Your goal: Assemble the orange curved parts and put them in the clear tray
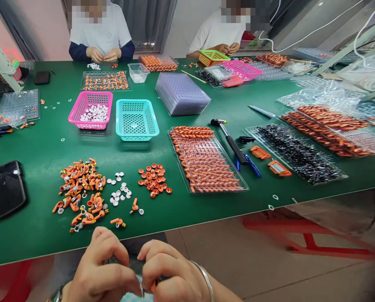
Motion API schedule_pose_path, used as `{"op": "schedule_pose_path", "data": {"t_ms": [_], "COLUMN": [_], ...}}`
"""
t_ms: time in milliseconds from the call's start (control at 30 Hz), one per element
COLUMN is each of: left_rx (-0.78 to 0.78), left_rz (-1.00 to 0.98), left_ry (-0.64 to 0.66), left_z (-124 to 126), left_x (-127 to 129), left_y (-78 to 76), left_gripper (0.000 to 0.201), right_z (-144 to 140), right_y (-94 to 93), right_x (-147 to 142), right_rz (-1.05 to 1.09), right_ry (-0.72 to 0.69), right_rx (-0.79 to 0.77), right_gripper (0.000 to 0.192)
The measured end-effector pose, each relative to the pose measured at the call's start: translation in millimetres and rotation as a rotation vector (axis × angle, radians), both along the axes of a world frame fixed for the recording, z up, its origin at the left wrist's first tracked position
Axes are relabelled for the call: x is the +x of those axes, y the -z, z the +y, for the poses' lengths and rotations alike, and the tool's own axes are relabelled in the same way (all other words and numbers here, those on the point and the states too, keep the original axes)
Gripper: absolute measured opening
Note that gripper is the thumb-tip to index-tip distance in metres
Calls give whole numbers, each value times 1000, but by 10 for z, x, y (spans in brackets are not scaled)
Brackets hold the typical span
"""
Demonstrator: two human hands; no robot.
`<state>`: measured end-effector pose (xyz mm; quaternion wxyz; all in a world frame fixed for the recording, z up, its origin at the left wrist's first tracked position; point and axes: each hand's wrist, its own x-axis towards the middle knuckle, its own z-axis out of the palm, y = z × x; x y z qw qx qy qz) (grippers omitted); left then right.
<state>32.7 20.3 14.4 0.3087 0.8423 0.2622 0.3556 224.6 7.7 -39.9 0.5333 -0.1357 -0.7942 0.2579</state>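
Below the table's front edge, my left hand and my right hand are close together, fingers bent and pinching. Between the fingertips of my right hand shows a bit of an orange earbud part, mostly hidden. What my left fingers pinch is hidden. On the table in front lies a heap of orange earbud stems with small yellow and silver parts attached. Two loose stems lie nearer me, one an earbud stem close to my left hand. White round caps and orange round shells lie to the right.
A clear tray of orange pieces, a hammer, blue-handled pliers and a tray of black parts stand right. Behind are a pink basket and a turquoise basket. A phone lies left. Two people sit opposite.
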Motion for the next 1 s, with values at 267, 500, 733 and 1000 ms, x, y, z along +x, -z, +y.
{"op": "schedule_pose_path", "data": {"t_ms": [267,500,733,1000], "left_rx": [-5,-1,-6,8], "left_rz": [-11,-14,-12,-3], "left_ry": [-6,-1,0,1], "left_z": [-13,-13,-15,17], "left_x": [-1,-7,-7,12], "left_y": [-11,0,-1,-37], "left_gripper": [32,31,34,33], "right_z": [-11,-11,-22,-4], "right_y": [-19,-5,-32,-9], "right_x": [16,12,33,9], "right_rz": [8,26,2,26], "right_ry": [16,0,-2,15], "right_rx": [-10,4,-15,2], "right_gripper": [27,25,27,27]}}
